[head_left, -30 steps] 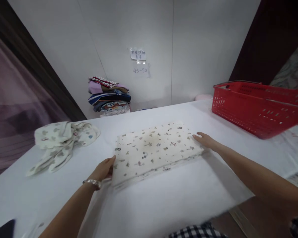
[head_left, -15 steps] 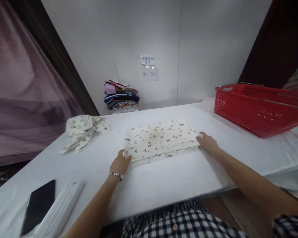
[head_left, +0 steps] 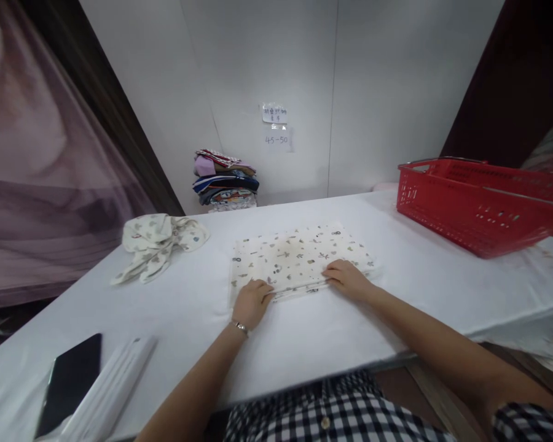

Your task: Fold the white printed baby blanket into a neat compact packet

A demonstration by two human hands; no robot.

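Note:
A folded white cloth with small printed leaves and figures lies flat on the table, its layered near edge facing me. My left hand is closed over the left part of that near edge, fingers on top and thumb at the layers. Farther right along the same edge, my right hand also grips the cloth with its fingertips curled over it. The undersides of both hands are hidden. A similar printed cloth sits crumpled at the left of the table.
A red plastic basket stands on the right side of the white-covered table. Folded clothes are stacked by the back wall. At the near left lie a dark tablet-like device and a long white object.
Both hands have moved inward from the cloth's left and right ends to its near edge, and are now closer together. The cloth has stayed in about the same place.

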